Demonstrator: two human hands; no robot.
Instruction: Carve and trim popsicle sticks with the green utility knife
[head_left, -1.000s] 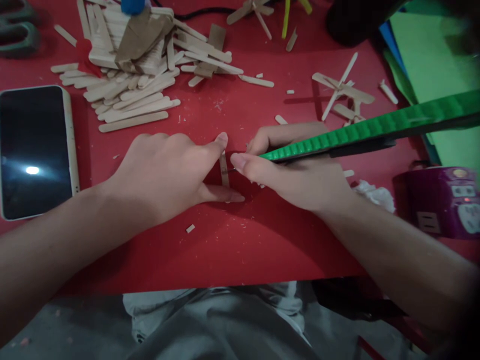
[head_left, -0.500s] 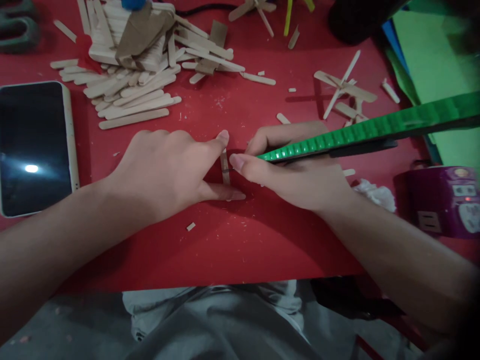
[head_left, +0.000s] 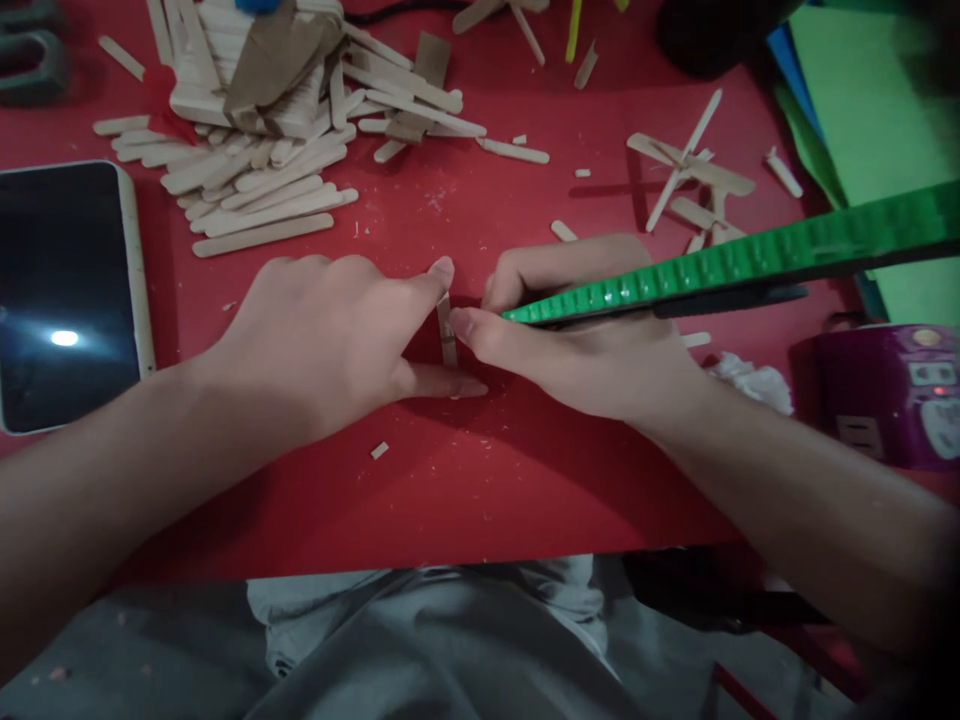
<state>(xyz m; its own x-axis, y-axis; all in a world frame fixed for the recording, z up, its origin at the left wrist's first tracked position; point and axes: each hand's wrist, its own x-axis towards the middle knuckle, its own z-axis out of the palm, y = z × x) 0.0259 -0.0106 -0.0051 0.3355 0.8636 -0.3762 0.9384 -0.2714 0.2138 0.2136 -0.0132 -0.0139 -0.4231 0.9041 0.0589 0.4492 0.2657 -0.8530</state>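
Note:
A short wooden craft stick (head_left: 448, 335) lies upright on the red table (head_left: 465, 480). My left hand (head_left: 330, 335) pins it down, index fingertip at its top end and thumb at its bottom end. My right hand (head_left: 592, 340) is closed round a long green cutter (head_left: 735, 260), whose tip rests across the stick's middle. The blade itself is too small to see.
A pile of craft sticks (head_left: 262, 150) with a cardboard piece lies at the back left. A phone (head_left: 64, 290) sits at the left edge. Glued stick pieces (head_left: 690, 180) lie back right, coloured paper (head_left: 870, 110) beyond them, and a purple power strip (head_left: 892, 395) at the right.
The cutter's tip and my right hand have shifted slightly left across the stick. My left hand keeps the stick pinned in place.

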